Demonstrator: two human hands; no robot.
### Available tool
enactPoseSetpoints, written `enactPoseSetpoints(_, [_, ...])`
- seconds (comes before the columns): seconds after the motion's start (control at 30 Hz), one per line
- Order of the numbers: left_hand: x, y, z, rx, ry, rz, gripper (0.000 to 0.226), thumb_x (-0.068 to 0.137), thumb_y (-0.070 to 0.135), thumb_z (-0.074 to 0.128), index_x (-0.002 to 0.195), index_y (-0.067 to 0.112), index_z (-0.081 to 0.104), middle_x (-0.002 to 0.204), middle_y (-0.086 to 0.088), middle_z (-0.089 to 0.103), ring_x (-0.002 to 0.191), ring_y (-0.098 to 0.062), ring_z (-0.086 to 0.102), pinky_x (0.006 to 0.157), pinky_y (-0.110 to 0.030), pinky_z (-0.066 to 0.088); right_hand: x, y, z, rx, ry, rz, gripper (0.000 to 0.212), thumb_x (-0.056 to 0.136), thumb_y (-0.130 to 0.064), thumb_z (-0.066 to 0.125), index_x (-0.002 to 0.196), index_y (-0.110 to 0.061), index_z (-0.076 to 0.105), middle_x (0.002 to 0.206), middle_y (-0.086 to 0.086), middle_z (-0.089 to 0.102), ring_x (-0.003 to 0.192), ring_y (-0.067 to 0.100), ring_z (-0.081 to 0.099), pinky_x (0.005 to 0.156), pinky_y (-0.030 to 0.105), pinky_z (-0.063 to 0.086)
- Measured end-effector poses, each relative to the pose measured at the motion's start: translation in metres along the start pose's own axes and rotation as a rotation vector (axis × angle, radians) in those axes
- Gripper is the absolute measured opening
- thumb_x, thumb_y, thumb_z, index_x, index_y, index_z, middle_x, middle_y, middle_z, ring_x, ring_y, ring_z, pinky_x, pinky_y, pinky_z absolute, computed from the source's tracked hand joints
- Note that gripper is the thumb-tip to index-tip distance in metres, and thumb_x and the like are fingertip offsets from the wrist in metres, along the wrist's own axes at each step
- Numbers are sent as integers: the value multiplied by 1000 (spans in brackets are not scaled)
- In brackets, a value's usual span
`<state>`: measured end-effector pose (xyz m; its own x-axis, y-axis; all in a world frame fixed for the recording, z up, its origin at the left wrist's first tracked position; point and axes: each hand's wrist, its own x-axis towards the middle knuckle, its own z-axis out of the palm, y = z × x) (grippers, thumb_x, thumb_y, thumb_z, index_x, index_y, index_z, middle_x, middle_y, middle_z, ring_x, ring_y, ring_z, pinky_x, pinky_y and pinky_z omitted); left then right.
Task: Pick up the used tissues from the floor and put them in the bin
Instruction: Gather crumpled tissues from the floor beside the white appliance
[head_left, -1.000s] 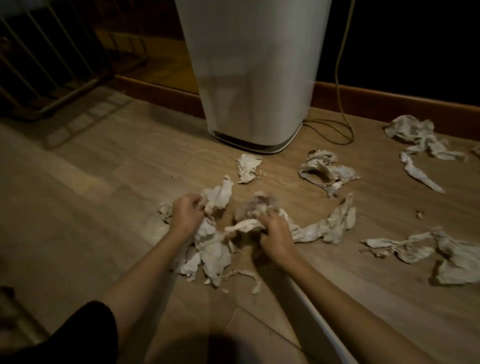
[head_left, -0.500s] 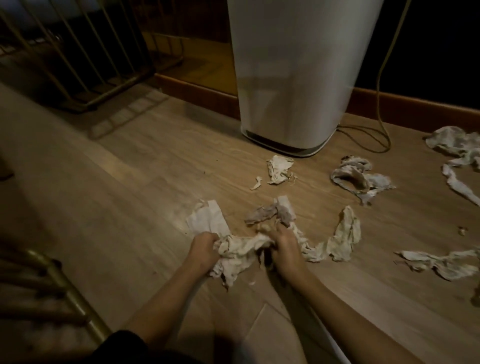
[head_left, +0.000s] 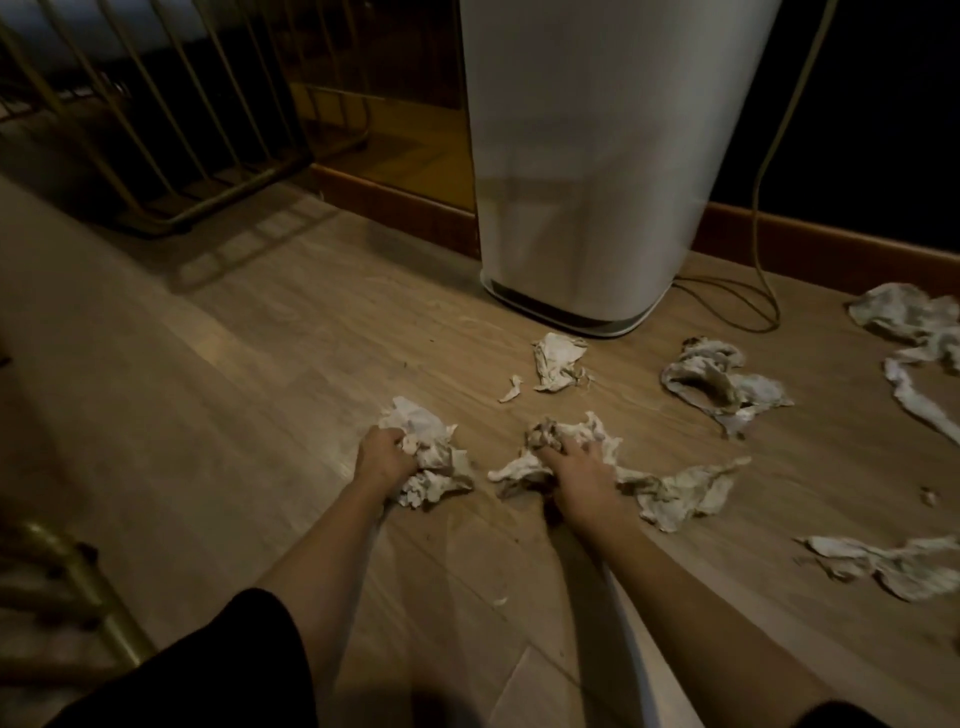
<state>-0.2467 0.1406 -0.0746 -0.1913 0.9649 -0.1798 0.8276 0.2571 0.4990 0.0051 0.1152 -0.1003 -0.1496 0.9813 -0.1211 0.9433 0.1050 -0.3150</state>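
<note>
Crumpled, stained white tissues lie scattered over the wooden floor. My left hand (head_left: 383, 457) is closed around a bunched wad of tissues (head_left: 434, 457) resting on the floor. My right hand (head_left: 576, 470) presses down and grips another wad (head_left: 563, 436), whose long tail (head_left: 680, 486) trails to the right. Loose tissues lie further off: a small one (head_left: 558, 361) near the bin, a larger one (head_left: 719, 384) to its right, one at far right (head_left: 914, 322), one at lower right (head_left: 893, 564). The tall white bin (head_left: 597, 171) stands upright behind them; its top is out of view.
A thin cable (head_left: 763, 218) hangs down and loops on the floor right of the bin. A brass-coloured metal rack (head_left: 171, 156) stands at the back left, another metal frame (head_left: 78, 587) at lower left. A wooden skirting (head_left: 831, 244) runs along the wall.
My hands have moved apart, each taking its own bunch of tissue; the pile between them is now split in two. The camera has shifted, so the bin sits more to the right.
</note>
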Motion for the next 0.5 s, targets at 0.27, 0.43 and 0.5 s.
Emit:
enactPoseSetpoints(0.27, [-5,24,30,85,-7,251,14,77,1,56,64,0,60,68,-25,62,70,-35,62,59,-32,35,-30,7,2,239,84,17,51,77,8,50,118,-20,61,125,8,57,118,33,44,93,39,43])
enactPoseSetpoints(0.43, [0,40,33,-17,81,281,6,73,-2,59,73,-2,64,74,-24,68,71,-32,63,58,-27,35,-58,-35,5,374,170,12,51,85,1,50,126,-28,54,136,10,47,120,34,39,102,44,37])
enactPoseSetpoints(0.5, [5,46,31,-21,96,307,12,74,-3,58,83,-3,66,84,-26,70,79,-35,65,63,-34,45,-82,-59,24,353,81,-39,37,92,-21,51,128,-31,48,142,6,38,122,33,32,103,47,38])
